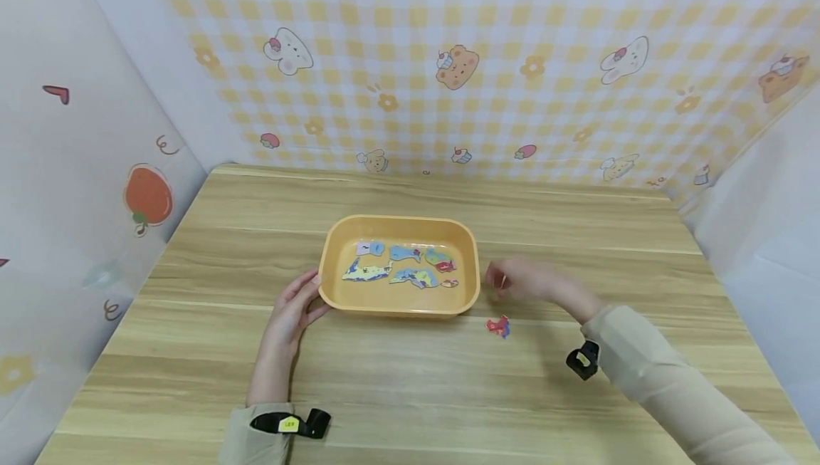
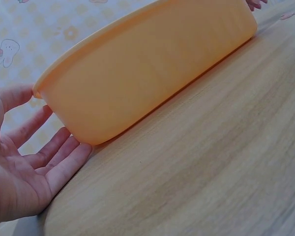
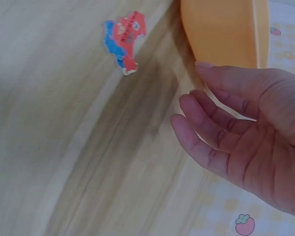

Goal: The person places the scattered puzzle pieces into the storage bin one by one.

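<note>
A yellow-orange plastic basin point(image 1: 398, 307) stands on the table with several flat, irregular puzzle pieces point(image 1: 415, 278) lying in it. At its left end, my left hand point(image 1: 293, 314) touches the rim and wall with fairly straight fingers; in the left wrist view the fingertips point(image 2: 77, 153) lie against the end wall near the base. Just off the basin's right end hovers my right hand point(image 1: 522, 280), fingers loosely bent, nothing in the palm in the right wrist view. A red and blue puzzle piece point(image 3: 127, 40) lies on the table near the basin's front right corner.
The wooden table point(image 1: 410, 394) runs back to a yellow checked cloth point(image 1: 410, 123) hanging upright behind it. White cloth point(image 1: 83, 166) hangs along the left side too. Each wrist wears a black strap-on camera point(image 1: 583, 359).
</note>
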`<state>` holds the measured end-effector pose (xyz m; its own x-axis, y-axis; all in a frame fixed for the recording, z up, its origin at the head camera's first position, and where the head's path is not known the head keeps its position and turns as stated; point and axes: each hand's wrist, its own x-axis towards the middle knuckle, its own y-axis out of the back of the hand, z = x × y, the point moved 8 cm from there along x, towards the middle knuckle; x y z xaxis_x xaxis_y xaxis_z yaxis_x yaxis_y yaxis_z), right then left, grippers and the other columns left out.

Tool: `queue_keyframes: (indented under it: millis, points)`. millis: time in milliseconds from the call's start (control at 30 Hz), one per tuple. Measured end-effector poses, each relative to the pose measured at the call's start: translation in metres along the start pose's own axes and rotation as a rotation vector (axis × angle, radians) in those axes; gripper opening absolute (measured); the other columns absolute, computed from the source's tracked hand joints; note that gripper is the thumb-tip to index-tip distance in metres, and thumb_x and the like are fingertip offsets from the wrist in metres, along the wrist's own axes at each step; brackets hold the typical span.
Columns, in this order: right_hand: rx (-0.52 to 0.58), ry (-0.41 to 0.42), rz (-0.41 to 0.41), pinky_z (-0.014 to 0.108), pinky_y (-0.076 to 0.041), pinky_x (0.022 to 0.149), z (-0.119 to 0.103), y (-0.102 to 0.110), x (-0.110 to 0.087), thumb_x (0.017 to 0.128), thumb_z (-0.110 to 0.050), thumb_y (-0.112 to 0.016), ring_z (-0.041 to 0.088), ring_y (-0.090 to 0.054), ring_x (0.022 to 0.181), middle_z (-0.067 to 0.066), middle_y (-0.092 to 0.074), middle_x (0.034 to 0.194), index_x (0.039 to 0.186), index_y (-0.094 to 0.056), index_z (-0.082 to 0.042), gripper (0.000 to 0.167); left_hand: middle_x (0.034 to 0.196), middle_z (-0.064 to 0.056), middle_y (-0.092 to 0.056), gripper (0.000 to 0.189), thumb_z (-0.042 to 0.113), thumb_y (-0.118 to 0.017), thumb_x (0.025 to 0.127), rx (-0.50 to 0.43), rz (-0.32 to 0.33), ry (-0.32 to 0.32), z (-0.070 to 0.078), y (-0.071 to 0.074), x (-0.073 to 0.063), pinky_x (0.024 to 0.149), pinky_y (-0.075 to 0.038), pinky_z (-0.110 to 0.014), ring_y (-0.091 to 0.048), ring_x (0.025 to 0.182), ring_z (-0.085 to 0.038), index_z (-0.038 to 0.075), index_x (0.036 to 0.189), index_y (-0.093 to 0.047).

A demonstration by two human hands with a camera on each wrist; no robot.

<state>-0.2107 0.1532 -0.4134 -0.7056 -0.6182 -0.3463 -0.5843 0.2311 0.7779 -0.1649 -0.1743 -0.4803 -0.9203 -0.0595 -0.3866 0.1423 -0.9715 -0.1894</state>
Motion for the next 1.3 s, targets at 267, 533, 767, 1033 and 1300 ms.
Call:
queue_keyframes:
  millis: [267, 533, 767, 1033, 1300]
  points:
    - [0.103, 0.005, -0.118, 0.018, -0.048, 0.064, 0.004, -0.024, -0.004, 0.074, -0.004, -0.072, 0.013, -0.056, 0.076, 0.008, -0.061, 0.083, 0.089, -0.059, 0.001, 0.021, 0.100, 0.014, -0.062, 0.045, 0.028, -0.054, 0.092, -0.004, -0.019, -0.013, 0.001, -0.001, -0.001, 0.080, -0.055, -0.022, -0.062, 0.092, -0.003, 0.005, 0.130, -0.044]
    - [0.123, -0.001, -0.152, 0.017, -0.043, 0.061, 0.010, -0.039, -0.011, 0.068, -0.009, -0.078, 0.011, -0.048, 0.072, 0.004, -0.054, 0.078, 0.085, -0.058, -0.003, 0.027, 0.100, 0.013, -0.063, 0.051, 0.029, -0.053, 0.092, 0.000, -0.038, -0.021, 0.003, -0.003, -0.003, 0.080, -0.055, -0.021, -0.062, 0.092, -0.004, 0.000, 0.133, -0.039]
    - [0.021, 0.145, -0.071, 0.015, -0.040, 0.057, 0.005, -0.043, -0.017, 0.064, 0.004, -0.073, 0.007, -0.044, 0.067, 0.001, -0.051, 0.072, 0.075, -0.056, -0.005, 0.022, 0.101, 0.012, -0.064, 0.049, 0.029, -0.054, 0.092, 0.000, -0.036, -0.023, 0.003, -0.002, -0.003, 0.080, -0.055, -0.022, -0.062, 0.092, -0.004, 0.001, 0.131, -0.042]
    - [-0.009, 0.129, -0.046, 0.015, -0.041, 0.059, 0.006, -0.040, -0.019, 0.066, -0.001, -0.075, 0.006, -0.047, 0.069, 0.000, -0.054, 0.078, 0.071, -0.059, -0.007, 0.018, 0.099, 0.013, -0.064, 0.050, 0.028, -0.054, 0.092, -0.001, -0.024, -0.017, 0.003, -0.001, -0.003, 0.079, -0.055, -0.022, -0.063, 0.091, -0.004, 0.000, 0.132, -0.040]
    - [0.057, 0.107, -0.078, 0.015, -0.042, 0.052, 0.011, -0.037, -0.019, 0.068, 0.000, -0.073, 0.001, -0.045, 0.060, -0.001, -0.055, 0.067, 0.069, -0.057, -0.004, 0.016, 0.100, 0.012, -0.063, 0.050, 0.027, -0.053, 0.092, 0.000, -0.035, -0.022, 0.004, -0.003, -0.003, 0.080, -0.055, -0.022, -0.062, 0.092, -0.004, 0.001, 0.132, -0.040]
